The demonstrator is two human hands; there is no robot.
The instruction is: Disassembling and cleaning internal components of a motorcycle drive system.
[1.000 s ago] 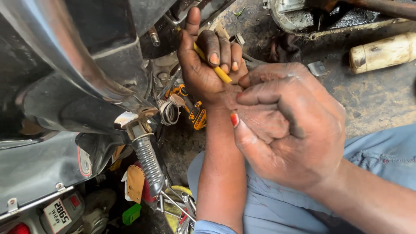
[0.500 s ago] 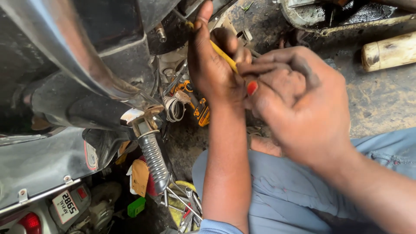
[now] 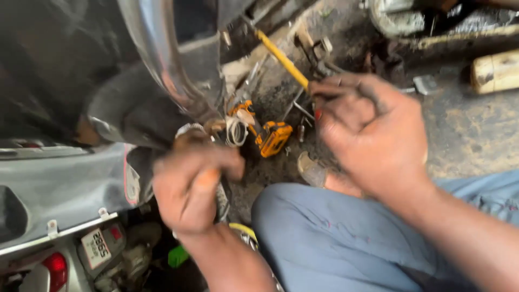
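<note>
Hands now apart — right hand (image 3: 373, 135) grips the yellow rod (image 3: 281, 58), left hand (image 3: 192, 184) dropped to clasp the shock absorber (image 3: 221, 197).

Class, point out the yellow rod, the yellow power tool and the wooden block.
yellow rod (image 3: 281, 58), head view, mid shaft.
yellow power tool (image 3: 273, 138), head view, its yellow body.
wooden block (image 3: 496, 71), head view, its side.

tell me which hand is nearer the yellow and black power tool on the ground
Right. The right hand sits just right of the power tool; the left hand is lower left, farther off by the grey panel.
</note>
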